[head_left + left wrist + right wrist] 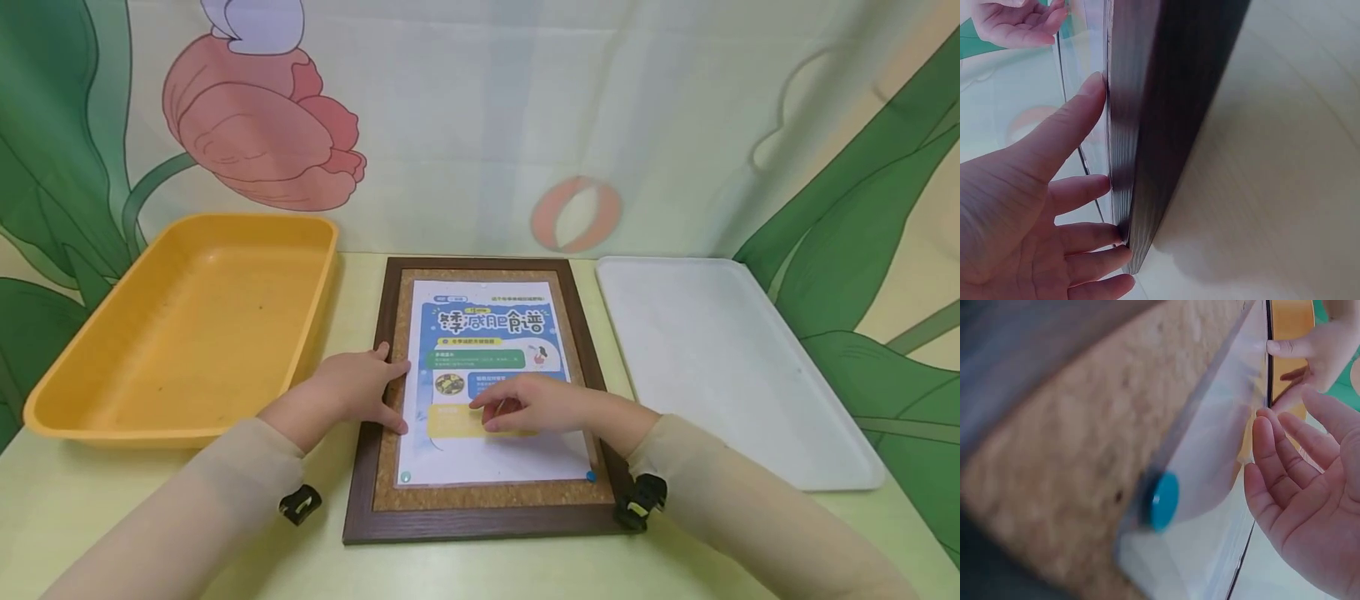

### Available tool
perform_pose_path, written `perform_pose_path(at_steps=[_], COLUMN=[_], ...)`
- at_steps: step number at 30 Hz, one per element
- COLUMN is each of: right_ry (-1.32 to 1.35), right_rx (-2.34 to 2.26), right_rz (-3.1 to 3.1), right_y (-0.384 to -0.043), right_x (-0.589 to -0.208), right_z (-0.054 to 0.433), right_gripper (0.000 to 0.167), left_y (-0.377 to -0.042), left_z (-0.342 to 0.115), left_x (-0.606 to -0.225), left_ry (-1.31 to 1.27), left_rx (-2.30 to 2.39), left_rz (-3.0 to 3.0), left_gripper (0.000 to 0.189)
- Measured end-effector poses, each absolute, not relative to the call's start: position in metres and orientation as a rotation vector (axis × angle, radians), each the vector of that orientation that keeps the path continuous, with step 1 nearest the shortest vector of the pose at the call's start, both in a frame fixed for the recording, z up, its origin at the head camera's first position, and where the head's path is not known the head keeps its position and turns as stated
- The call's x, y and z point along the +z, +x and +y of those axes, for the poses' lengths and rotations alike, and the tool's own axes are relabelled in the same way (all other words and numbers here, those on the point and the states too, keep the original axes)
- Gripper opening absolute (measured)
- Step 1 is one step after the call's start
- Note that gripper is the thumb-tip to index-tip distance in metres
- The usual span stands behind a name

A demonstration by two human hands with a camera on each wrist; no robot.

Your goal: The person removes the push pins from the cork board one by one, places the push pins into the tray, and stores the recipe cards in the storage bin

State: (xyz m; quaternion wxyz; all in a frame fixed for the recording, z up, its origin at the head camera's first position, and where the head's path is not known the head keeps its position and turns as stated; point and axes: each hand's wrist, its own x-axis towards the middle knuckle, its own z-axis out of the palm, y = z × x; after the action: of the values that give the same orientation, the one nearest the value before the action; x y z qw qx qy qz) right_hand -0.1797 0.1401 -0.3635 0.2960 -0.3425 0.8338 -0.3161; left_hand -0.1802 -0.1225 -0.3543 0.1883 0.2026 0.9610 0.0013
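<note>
A cork board [487, 498] in a dark wooden frame [480, 525] lies flat on the table. A printed poster [495, 462] under a glossy clear sheet covers most of the cork. One green pushpin [406, 477] is at its lower left corner, and a blue pushpin [1165, 501] is at its lower right. My left hand [358, 387] rests on the frame's left side, fingers spread, thumb tip at the poster's edge. Over the poster's lower middle is my right hand [528, 403], its fingers loosely bent and holding nothing; whether they touch the sheet I cannot tell.
On the left stands a deep yellow tray [202, 325]. A shallow white tray [735, 367] lies to the right of the board. Behind the pale green table [660, 550] hangs a curtain [465, 125] printed with flowers and leaves.
</note>
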Motion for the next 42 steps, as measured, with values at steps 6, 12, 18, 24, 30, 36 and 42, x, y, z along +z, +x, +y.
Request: perform_pose_path(at_steps=[6, 12, 18, 24, 30, 36, 42], right_ry=[-0.963, -0.974, -0.98, -0.985, -1.013, -1.068, -1.079], right_rx=[-0.816, -0.788, -0.742, -0.748, -0.766, -0.752, -0.752], right_rz=[2.21, 2.189, 2.17, 2.132, 2.083, 2.055, 2.039], right_y=[-0.179, -0.176, -0.174, -0.17, -0.166, -0.165, -0.165], right_x=[-0.361, -0.362, -0.362, -0.363, -0.365, -0.364, -0.366], right_z=[0.134, 0.124, 0.112, 0.105, 0.096, 0.087, 0.082], right_gripper=[0.033, 0.034, 0.033, 0.033, 0.031, 0.03, 0.03], left_y=[-0.183, -0.182, -0.182, -0.183, -0.182, -0.182, -0.18], left_z=[-0.121, -0.122, -0.125, -0.12, -0.12, -0.121, -0.123], left_x=[-0.353, -0.353, -0.356, -0.355, -0.355, -0.354, -0.355], left_ry=[0.576, 0.57, 0.577, 0.613, 0.596, 0.603, 0.606], left_rx=[-0.004, -0.007, 0.002, -0.006, -0.011, 0.001, 0.012], left_rz=[2.713, 2.69, 2.712, 2.714, 2.709, 2.715, 2.718], left_gripper=[0.092, 0.092, 0.092, 0.092, 0.093, 0.094, 0.093])
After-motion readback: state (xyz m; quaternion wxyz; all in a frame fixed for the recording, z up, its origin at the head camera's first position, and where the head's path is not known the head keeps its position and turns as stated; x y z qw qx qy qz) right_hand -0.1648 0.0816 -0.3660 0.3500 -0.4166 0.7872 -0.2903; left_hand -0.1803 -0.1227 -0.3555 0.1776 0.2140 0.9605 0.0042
